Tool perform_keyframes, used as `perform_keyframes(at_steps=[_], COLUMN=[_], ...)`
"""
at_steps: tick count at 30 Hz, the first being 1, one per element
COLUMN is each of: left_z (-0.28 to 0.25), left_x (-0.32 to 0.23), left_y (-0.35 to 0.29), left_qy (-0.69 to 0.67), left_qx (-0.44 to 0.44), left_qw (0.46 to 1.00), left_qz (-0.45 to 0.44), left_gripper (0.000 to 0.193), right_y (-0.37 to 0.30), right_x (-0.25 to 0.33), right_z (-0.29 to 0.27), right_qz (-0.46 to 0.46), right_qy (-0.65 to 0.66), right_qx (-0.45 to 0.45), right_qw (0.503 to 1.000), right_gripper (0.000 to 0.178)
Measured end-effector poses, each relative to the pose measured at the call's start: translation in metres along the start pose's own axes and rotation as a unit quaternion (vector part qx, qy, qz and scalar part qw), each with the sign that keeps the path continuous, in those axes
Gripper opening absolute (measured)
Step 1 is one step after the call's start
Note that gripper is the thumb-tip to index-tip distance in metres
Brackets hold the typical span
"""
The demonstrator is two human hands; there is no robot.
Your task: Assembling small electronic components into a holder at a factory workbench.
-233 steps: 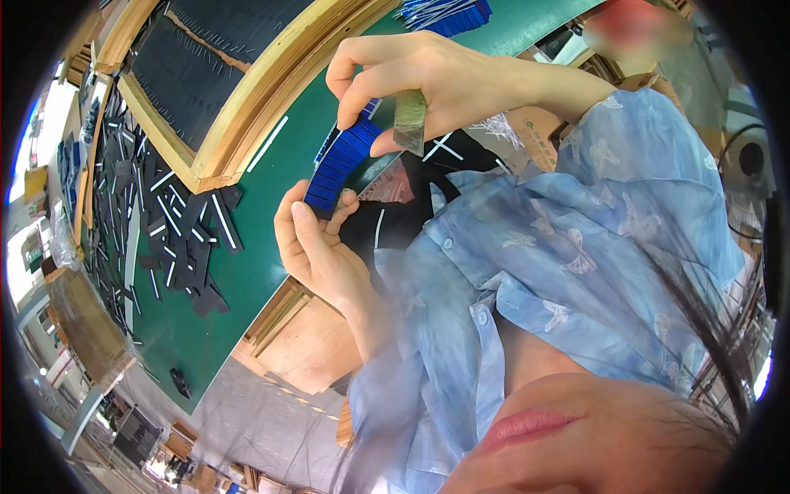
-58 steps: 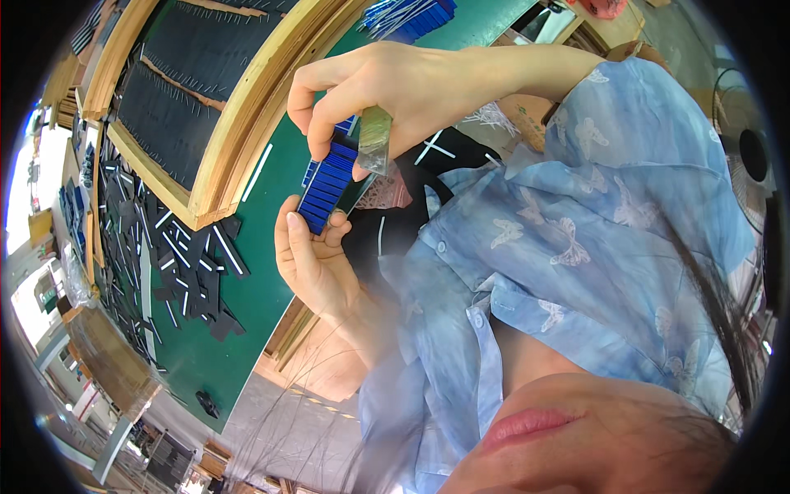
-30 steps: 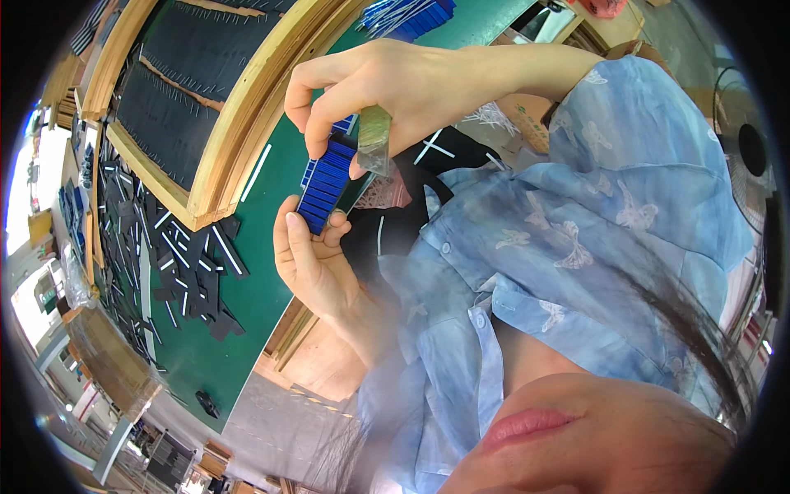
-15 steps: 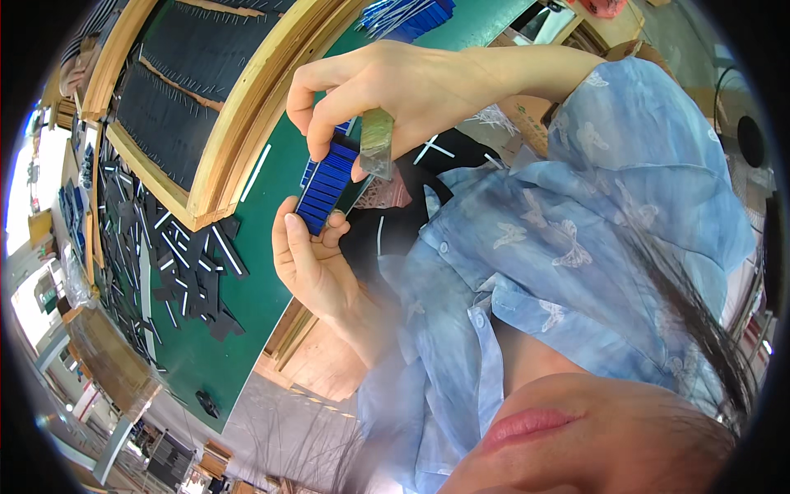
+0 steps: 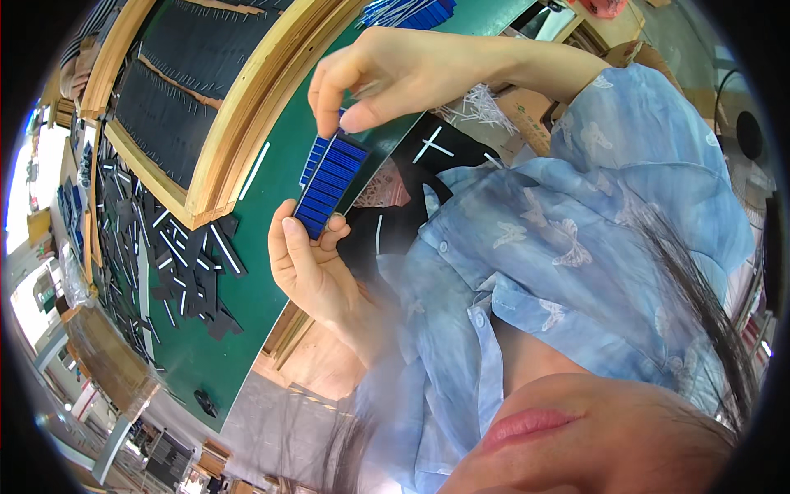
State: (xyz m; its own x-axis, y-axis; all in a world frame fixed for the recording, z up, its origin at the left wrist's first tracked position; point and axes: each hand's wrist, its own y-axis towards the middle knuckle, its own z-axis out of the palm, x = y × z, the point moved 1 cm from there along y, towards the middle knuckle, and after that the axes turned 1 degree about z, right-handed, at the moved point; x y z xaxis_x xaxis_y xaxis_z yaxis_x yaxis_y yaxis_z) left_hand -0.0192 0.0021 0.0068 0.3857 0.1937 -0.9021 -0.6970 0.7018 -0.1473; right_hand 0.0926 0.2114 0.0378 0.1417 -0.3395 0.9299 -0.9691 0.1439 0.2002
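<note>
A narrow blue panel with thin dark cross lines (image 5: 329, 185) is tilted in the air between my hands. My left hand (image 5: 317, 276) grips its lower end, thumb on one side and fingers curled behind. At the upper end, the fingertips and thumb of my right hand (image 5: 383, 78) pinch together on it. A thin pale edge runs lengthwise along the panel, with a second narrow row of blue on its far side. The underside is hidden from me.
Wooden frames (image 5: 239, 123) surround dark sheets at the upper left of the green table (image 5: 193, 370). Black strips with white bars (image 5: 177, 263) lie scattered there. Blue pieces with white sticks (image 5: 407, 12) sit at the top. A cardboard box (image 5: 527, 111) stands beyond my right arm.
My right hand has risen slightly, uncovering more of the blue panel's upper part. The flat brownish, shiny piece beneath that hand no longer shows. My left hand keeps its grip.
</note>
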Motion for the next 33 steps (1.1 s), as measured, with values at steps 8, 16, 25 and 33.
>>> perform_keyframes(at_steps=[8, 16, 25, 33], left_z=[0.012, 0.029, 0.032, 0.031], left_x=[-0.001, 0.001, 0.001, 0.006], left_y=[-0.003, -0.003, -0.007, 0.004], left_qy=[0.037, 0.139, 0.177, 0.266], left_qx=[-0.007, -0.033, -0.067, -0.123], left_qw=[0.999, 0.987, 0.978, 0.937], left_qz=[0.027, 0.071, 0.085, 0.19], left_gripper=[0.028, 0.023, 0.024, 0.018], right_y=[0.0, 0.004, 0.001, 0.0], right_x=[-0.005, -0.005, -0.021, -0.011], right_z=[-0.007, -0.002, 0.008, -0.007], right_qz=[0.077, 0.096, 0.075, 0.074], right_qy=[0.004, -0.063, -0.248, 0.03], right_qx=[0.025, 0.051, -0.132, -0.011], right_qw=[0.997, 0.992, 0.957, 0.997], right_gripper=[0.011, 0.019, 0.047, 0.022])
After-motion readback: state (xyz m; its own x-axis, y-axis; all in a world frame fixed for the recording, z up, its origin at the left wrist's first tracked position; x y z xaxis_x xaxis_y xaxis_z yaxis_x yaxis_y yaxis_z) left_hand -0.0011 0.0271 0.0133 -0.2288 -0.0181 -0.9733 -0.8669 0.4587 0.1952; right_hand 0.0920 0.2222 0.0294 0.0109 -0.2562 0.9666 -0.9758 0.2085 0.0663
